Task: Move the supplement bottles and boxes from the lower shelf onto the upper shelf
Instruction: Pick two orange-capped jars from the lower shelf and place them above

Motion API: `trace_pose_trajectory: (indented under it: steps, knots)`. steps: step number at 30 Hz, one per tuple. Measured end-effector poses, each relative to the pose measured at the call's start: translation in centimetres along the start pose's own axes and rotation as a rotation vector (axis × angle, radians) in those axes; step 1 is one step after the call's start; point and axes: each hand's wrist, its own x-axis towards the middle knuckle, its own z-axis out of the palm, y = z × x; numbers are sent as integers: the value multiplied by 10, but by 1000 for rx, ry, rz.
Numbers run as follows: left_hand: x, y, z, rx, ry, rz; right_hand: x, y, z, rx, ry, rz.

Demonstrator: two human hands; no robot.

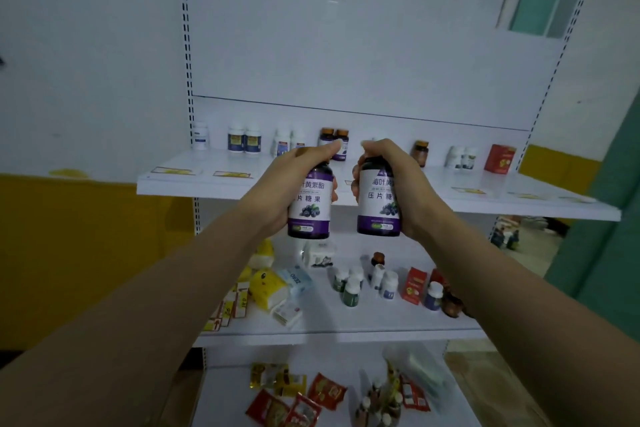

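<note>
Left hand (280, 184) wraps one purple bottle (309, 203), right hand (401, 180) another (379, 201); set both upright in upper shelf (207, 180) gap, clear of neighbours.

There's a yellow tissue pack (266, 289) lying next to a pale blue one (297, 280), plus red and gold snack packets (294, 395) scattered on the bottom shelf (225, 399).

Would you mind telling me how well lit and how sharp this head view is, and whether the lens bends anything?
Head view: dim, bluish light throughout; the two purple-label bottles, left and right, read sharply, while the bottles at the back of the upper shelf look soft; the wide lens bows the slotted uprights and stretches both forearms at the edges.
</note>
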Motion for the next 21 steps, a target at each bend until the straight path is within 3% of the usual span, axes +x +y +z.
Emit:
trace_pose_trajectory:
  steps: [12,21]
  knots:
    - [22,-1,-4,-16,-116,-44,12,-4,-5,-25,33,18]
    - [89,-17,-3,-79,-225,-78,62,5,-29,-36,-11,-29]
